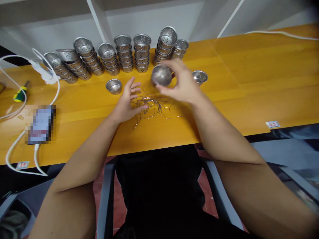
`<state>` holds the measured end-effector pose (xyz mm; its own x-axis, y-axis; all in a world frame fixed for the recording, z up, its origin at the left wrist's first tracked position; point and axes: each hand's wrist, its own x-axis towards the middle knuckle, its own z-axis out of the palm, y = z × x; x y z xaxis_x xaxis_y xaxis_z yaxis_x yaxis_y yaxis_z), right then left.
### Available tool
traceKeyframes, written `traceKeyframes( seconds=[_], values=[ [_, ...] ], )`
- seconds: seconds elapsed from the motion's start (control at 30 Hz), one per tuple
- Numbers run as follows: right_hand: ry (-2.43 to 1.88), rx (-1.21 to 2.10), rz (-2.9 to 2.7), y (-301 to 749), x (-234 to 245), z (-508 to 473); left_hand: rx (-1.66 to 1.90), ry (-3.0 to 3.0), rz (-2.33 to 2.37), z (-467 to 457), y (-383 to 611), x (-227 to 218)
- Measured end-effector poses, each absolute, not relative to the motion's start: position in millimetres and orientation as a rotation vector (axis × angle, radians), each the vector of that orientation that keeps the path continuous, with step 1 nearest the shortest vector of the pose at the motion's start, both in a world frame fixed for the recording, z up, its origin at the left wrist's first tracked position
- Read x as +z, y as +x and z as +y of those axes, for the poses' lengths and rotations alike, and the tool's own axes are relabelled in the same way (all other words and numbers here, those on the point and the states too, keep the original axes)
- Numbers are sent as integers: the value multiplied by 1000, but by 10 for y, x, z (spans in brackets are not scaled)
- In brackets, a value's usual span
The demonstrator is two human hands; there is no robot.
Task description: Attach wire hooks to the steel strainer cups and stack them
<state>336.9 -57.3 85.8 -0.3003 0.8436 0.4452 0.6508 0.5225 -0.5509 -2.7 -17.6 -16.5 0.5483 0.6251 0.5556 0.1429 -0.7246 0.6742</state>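
Note:
My right hand (pixel 180 81) grips a round metal cup (pixel 161 75) between thumb and fingers, raised over the table; hand and cup are slightly blurred. With fingers spread and nothing in it, my left hand (pixel 127 103) hovers at the left side of a loose tangle of thin curved wires (pixel 154 105). A single small metal cup (pixel 114 86) stands on the table just left of that hand. Another metal cup (pixel 200 77) sits behind my right wrist, partly covered by it.
Several stacks of perforated metal cups (pixel 142 53) line the back of the yellow table (pixel 239 99). On the left lie a phone (pixel 41 125) with a white cable (pixel 9 156), a power strip (pixel 46 73) and a green-yellow screwdriver (pixel 21 93). A grey partition (pixel 152 20) rises behind.

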Motion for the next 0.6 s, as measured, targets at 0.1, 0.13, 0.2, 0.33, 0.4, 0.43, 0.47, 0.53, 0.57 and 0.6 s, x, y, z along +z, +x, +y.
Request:
traceKeyframes(
  seconds=[0.1,0.13,0.2,0.33,0.4,0.43,0.47,0.53,0.57,0.6],
  values=[
    [-1582,267,-1841,4003,1033,-438,1153,2187,775,-119,-112,-215],
    [-1714,236,-1766,4190,1058,-412,1163,2182,824,-104,-134,-220],
    [-1898,191,-1661,4474,1065,-390,1193,2189,889,-77,-172,-205],
    [-2048,295,-1602,4648,1048,-418,1266,2241,1001,11,-264,-115],
    [-2098,360,-1582,4588,1081,-448,1313,2204,1104,96,-345,-95],
    [-2123,378,-1563,4540,1108,-466,1345,2177,1141,150,-396,-107],
    [-2146,393,-1551,4489,1139,-485,1385,2157,1160,213,-454,-135],
    [-2185,411,-1534,4403,1186,-518,1478,2145,1152,356,-587,-238],
    [-2196,415,-1527,4382,1192,-526,1506,2150,1145,435,-659,-307],
    [-2202,417,-1517,4381,1179,-525,1508,2165,1147,516,-732,-382]
  ],
)
